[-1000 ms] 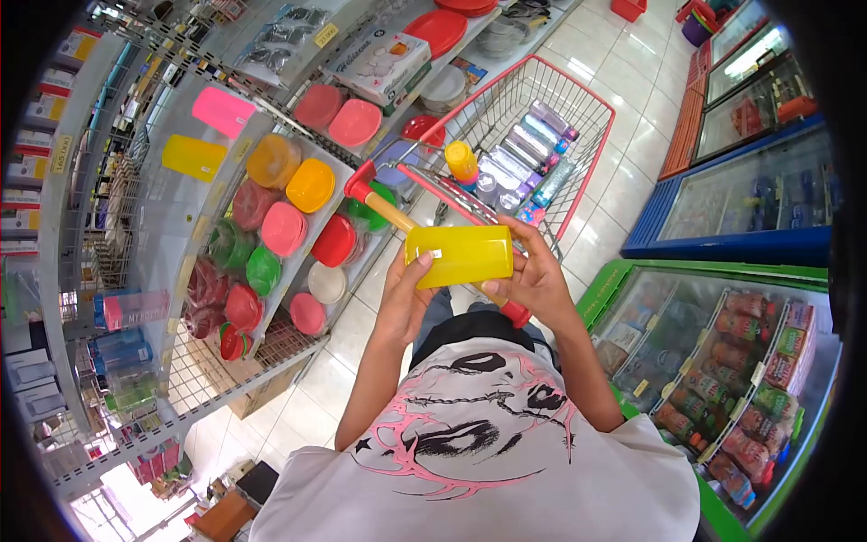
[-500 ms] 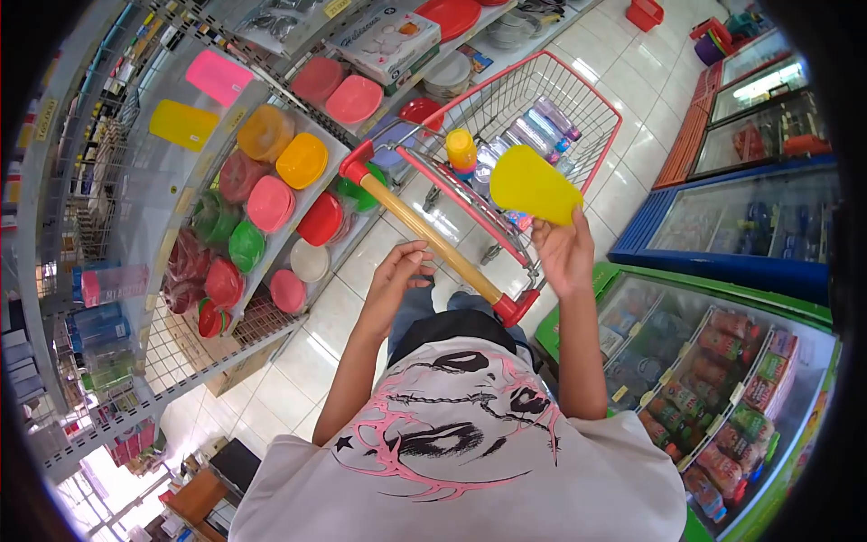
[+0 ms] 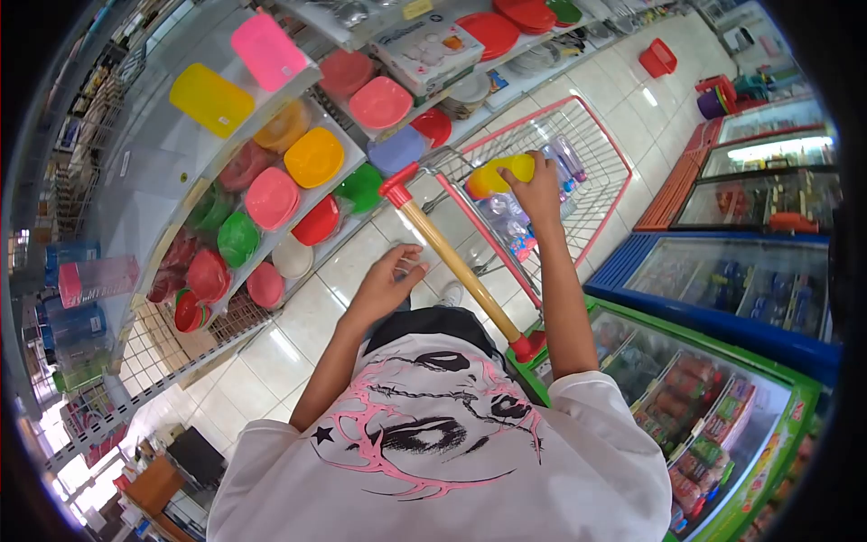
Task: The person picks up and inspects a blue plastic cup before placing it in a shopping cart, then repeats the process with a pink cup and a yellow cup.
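Note:
My right hand [image 3: 538,191] reaches over into the shopping cart [image 3: 607,154] and grips a yellow plastic container [image 3: 517,166], partly hidden by my fingers. Beside that container lies an orange-yellow cup [image 3: 486,182]. Several clear plastic bottles [image 3: 565,161] fill part of the cart's wire basket around them. My left hand [image 3: 390,282] hovers just left of the cart's yellow handle [image 3: 452,257], apart from it. Its fingers are loosely bent with nothing in them.
On the left, a shelf holds stacked bowls [image 3: 273,199], a yellow container [image 3: 212,99] and a pink one [image 3: 268,51]. A green-framed chest freezer [image 3: 786,425] and a blue one [image 3: 623,257] stand on the right. A red basket [image 3: 657,58] sits on the tiled floor ahead.
My right hand has moved forward and lowered the yellow container into the cart beside the orange-yellow cup. My left hand stays near the handle. The view has shifted slightly.

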